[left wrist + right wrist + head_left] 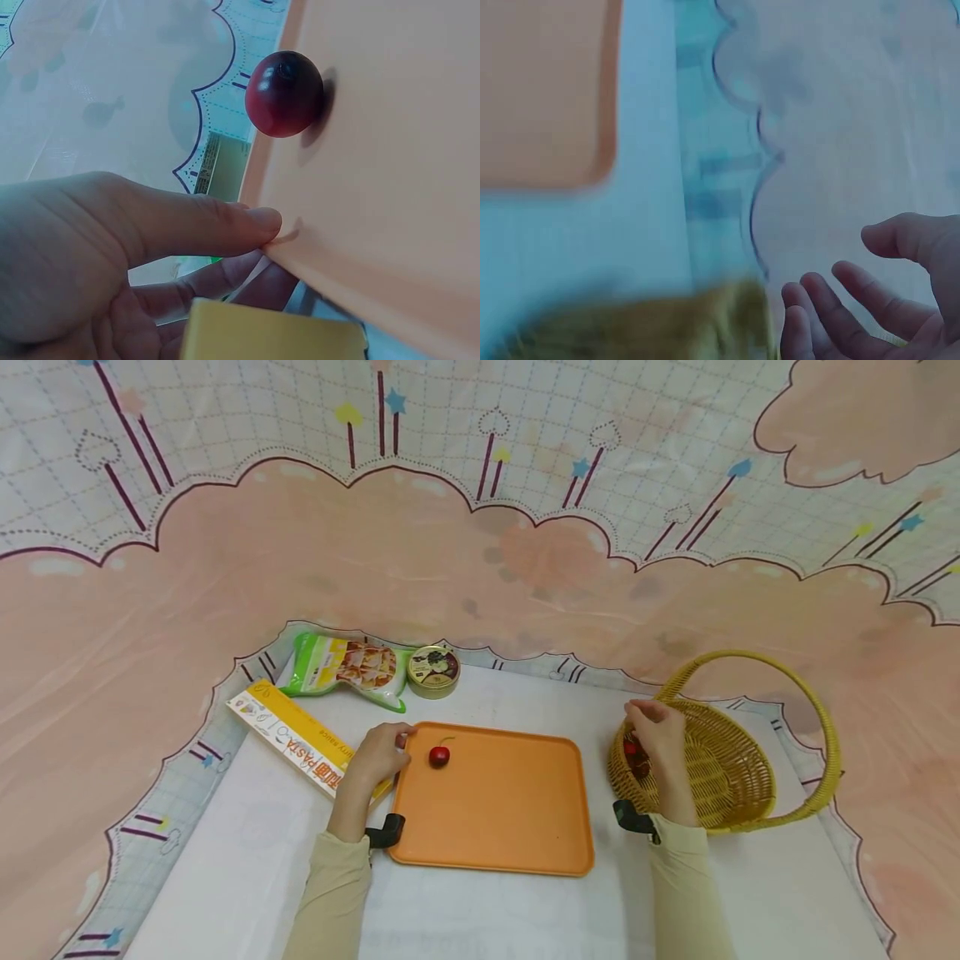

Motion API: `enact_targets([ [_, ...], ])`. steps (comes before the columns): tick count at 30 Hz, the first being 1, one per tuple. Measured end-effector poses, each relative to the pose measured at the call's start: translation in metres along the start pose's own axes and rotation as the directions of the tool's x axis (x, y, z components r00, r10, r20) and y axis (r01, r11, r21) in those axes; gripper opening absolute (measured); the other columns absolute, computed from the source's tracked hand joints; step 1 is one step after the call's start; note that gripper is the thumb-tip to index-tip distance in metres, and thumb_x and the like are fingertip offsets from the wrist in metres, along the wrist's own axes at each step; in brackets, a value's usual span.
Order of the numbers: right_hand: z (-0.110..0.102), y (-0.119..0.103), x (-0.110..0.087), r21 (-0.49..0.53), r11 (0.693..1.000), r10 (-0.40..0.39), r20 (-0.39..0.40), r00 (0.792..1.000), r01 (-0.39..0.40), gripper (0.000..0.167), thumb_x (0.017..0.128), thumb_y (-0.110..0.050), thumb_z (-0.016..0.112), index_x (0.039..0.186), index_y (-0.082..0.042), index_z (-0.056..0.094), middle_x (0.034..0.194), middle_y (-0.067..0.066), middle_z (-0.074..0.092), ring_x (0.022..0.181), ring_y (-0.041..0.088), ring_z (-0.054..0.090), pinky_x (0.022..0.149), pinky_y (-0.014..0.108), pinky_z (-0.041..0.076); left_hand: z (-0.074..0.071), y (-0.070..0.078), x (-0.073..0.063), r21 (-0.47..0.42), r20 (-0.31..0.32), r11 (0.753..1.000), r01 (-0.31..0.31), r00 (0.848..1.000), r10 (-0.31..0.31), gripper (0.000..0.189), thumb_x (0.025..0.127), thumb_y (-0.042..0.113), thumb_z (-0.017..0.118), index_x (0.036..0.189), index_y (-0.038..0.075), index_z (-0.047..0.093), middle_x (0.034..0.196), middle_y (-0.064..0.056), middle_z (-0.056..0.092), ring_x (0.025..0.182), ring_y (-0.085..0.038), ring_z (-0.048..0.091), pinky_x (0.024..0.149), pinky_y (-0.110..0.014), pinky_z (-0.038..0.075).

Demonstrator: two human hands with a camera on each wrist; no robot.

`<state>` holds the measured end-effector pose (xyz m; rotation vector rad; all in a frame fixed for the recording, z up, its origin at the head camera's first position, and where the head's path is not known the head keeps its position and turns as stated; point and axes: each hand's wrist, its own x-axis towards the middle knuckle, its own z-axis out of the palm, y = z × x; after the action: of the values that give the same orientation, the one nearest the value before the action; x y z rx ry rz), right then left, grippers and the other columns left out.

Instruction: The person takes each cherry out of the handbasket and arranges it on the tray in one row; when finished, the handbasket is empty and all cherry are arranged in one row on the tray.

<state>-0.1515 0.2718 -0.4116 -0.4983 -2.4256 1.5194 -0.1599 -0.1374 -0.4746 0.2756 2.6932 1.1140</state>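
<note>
At its far left corner, the orange tray point(495, 810) is pinched by my left hand point(378, 758), thumb on top and fingers beneath the rim in the left wrist view. One dark red cherry point(439, 757) with a thin stem lies on the tray near that hand. My right hand point(658, 739) is over the left side of a yellow wicker basket point(750, 768). Dark red fruit point(637, 760) shows inside the basket, partly hidden by this hand. In the right wrist view, thumb and fingers are bent and apart, with nothing between them.
A yellow and white pasta box point(300, 739) lies left of the tray, under the left hand's side. Behind stand a green food bag point(348, 668) and a round gold tin point(433, 672). The basket's tall handle point(828, 735) arches on the right. A patterned cloth surrounds the white table.
</note>
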Motion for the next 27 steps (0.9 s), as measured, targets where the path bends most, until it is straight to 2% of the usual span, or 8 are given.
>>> enact_targets([
  [6,-0.038,0.014,0.017,-0.079,0.996,0.043,0.005,0.999,-0.042,0.036,0.094,-0.014,0.061,0.118,0.013,0.064,0.084,0.000,0.068,0.065,-0.003,0.057,0.062,0.020,0.050,0.001,-0.001,0.001,0.004,0.003,1.000,0.009,1.000,-0.009,0.040,0.082,-0.003,0.064,0.122,-0.005,0.063,0.090,-0.014,0.057,0.087,-0.030,0.051,0.082,-0.043,0.042],
  [10,-0.048,0.024,0.030,-0.143,0.987,0.088,0.070,0.994,-0.077,0.039,0.094,-0.014,0.060,0.119,0.017,0.060,0.080,0.000,0.066,0.063,-0.001,0.056,0.062,0.023,0.052,0.001,0.000,0.001,0.000,0.003,1.000,0.017,1.000,-0.017,0.040,0.082,-0.003,0.064,0.122,-0.005,0.063,0.090,-0.014,0.057,0.087,-0.029,0.050,0.082,-0.043,0.042],
  [14,-0.053,0.032,0.043,-0.250,0.967,0.097,0.146,0.985,-0.058,0.041,0.094,-0.012,0.060,0.118,0.021,0.059,0.086,0.012,0.068,0.062,0.001,0.056,0.060,0.024,0.051,0.001,0.001,0.001,-0.005,0.001,1.000,0.007,1.000,-0.007,0.040,0.082,-0.003,0.064,0.122,-0.005,0.063,0.093,-0.015,0.059,0.088,-0.029,0.052,0.083,-0.043,0.043],
  [17,-0.055,0.035,0.051,-0.345,0.938,0.100,0.220,0.970,-0.019,0.038,0.093,-0.012,0.060,0.112,0.021,0.061,0.090,0.017,0.066,0.062,0.006,0.055,0.058,0.026,0.049,-0.001,0.001,0.001,-0.012,-0.002,1.000,-0.014,1.000,0.014,0.042,0.080,-0.004,0.064,0.122,-0.006,0.063,0.093,-0.016,0.060,0.087,-0.029,0.052,0.082,-0.043,0.044],
  [19,-0.055,0.036,0.054,-0.381,0.924,0.102,0.271,0.957,0.010,0.034,0.092,-0.010,0.060,0.105,0.021,0.063,0.085,0.015,0.065,0.061,0.008,0.053,0.057,0.026,0.048,-0.001,0.001,0.001,-0.019,0.000,1.000,-0.016,1.000,0.016,0.043,0.079,-0.005,0.063,0.122,-0.006,0.063,0.093,-0.015,0.060,0.087,-0.029,0.052,0.081,-0.042,0.043],
  [22,-0.052,0.039,0.058,-0.383,0.924,0.129,0.333,0.934,0.009,0.028,0.090,-0.007,0.061,0.093,0.020,0.066,0.071,0.005,0.064,0.060,0.011,0.053,0.055,0.027,0.047,-0.002,0.002,0.000,-0.021,0.004,1.000,-0.008,1.000,0.008,0.043,0.079,-0.006,0.063,0.122,-0.006,0.063,0.093,-0.015,0.059,0.086,-0.028,0.051,0.080,-0.042,0.043],
  [24,-0.049,0.043,0.060,-0.381,0.924,0.127,0.349,0.929,0.017,0.025,0.088,-0.007,0.063,0.086,0.018,0.068,0.064,-0.003,0.061,0.060,0.011,0.052,0.056,0.026,0.046,-0.002,0.002,0.000,-0.024,0.010,1.000,0.003,1.000,-0.003,0.043,0.080,-0.006,0.064,0.122,-0.006,0.063,0.092,-0.014,0.059,0.086,-0.028,0.051,0.080,-0.042,0.043],
  [27,-0.047,0.049,0.062,-0.355,0.935,0.135,0.364,0.921,0.004,0.022,0.088,-0.006,0.064,0.082,0.015,0.070,0.061,-0.003,0.062,0.060,0.012,0.053,0.057,0.028,0.047,-0.002,0.003,-0.002,-0.029,0.012,1.000,0.013,1.000,-0.012,0.043,0.079,-0.006,0.064,0.122,-0.006,0.063,0.090,-0.013,0.057,0.084,-0.027,0.050,0.078,-0.040,0.042],
])
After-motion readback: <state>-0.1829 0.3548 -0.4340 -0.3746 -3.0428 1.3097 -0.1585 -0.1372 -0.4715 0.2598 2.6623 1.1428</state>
